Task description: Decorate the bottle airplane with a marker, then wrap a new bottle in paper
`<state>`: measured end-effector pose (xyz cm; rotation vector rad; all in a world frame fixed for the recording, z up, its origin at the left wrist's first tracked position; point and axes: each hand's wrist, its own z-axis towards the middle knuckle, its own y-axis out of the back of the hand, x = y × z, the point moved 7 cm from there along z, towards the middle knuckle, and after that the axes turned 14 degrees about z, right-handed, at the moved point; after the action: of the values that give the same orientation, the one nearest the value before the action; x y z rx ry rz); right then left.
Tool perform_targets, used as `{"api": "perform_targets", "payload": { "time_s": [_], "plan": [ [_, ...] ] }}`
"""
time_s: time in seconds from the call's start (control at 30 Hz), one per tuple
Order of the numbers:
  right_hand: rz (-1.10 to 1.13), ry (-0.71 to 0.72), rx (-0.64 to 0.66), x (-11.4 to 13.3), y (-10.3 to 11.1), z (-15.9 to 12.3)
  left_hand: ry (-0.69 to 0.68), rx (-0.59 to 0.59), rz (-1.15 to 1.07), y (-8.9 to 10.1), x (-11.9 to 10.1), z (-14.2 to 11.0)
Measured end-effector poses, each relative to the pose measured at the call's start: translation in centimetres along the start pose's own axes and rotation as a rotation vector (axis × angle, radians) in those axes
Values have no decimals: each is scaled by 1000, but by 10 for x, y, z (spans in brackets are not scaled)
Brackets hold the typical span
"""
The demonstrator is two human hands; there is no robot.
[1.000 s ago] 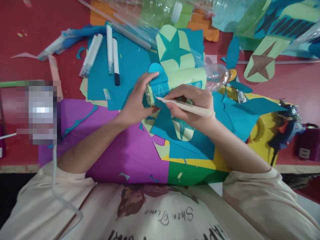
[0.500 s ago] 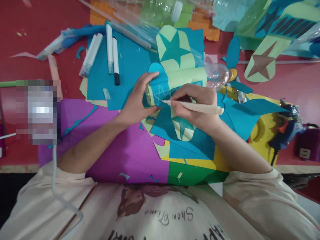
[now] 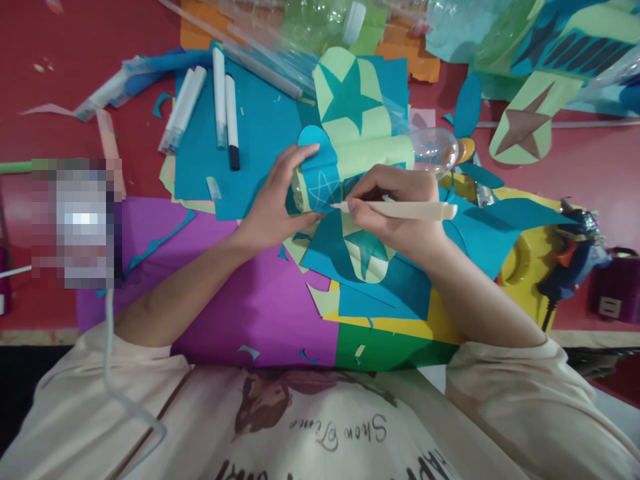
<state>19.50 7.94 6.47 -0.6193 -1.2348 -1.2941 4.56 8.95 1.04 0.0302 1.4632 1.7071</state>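
A clear plastic bottle (image 3: 434, 148) lies on its side, wrapped in pale green paper (image 3: 373, 157) with a blue paper band (image 3: 320, 167) near its base. My left hand (image 3: 270, 200) grips the base end, fingers above and thumb below. My right hand (image 3: 395, 203) is closed around a white marker (image 3: 417, 211), its tip at the lower right of a pale outlined star (image 3: 324, 189) on the blue band. Pale green wings stick out on both sides, an upper one with a teal star (image 3: 350, 97) and a lower one with another teal star (image 3: 367, 250).
Several markers (image 3: 231, 120) lie on blue paper at the upper left. To the right are a glue gun (image 3: 567, 263), a yellow tape roll (image 3: 516, 260) and a green cutout with a brown star (image 3: 525, 127). Purple paper (image 3: 210, 293) and scraps spread in front.
My right hand and the marker have shifted slightly right and down along the star, and the marker lies more level. The left hand's hold on the bottle looks the same.
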Motion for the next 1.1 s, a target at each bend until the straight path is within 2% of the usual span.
{"api": "perform_targets", "payload": {
  "time_s": [0.3, 0.47, 0.63, 0.77, 0.97, 1.1],
  "plan": [
    [-3, -54, -14, -2, 3, 0, 66, 85, 35, -3, 2, 0],
    [-16, -68, -12, -4, 2, 0, 84, 65, 2, -1, 1, 1],
    [63, -63, -97, -1, 11, 2, 104, 63, -2, -3, 3, 1],
    [186, 30, -161, 4, 19, 5, 80, 33, -54, 0, 1, 0],
    [223, 11, -102, 9, 14, 8, 62, 69, -97, 0, -5, -1],
    [199, -30, -79, 11, 7, 16, 25, 37, -137, -2, -4, -1]
  ]
}}
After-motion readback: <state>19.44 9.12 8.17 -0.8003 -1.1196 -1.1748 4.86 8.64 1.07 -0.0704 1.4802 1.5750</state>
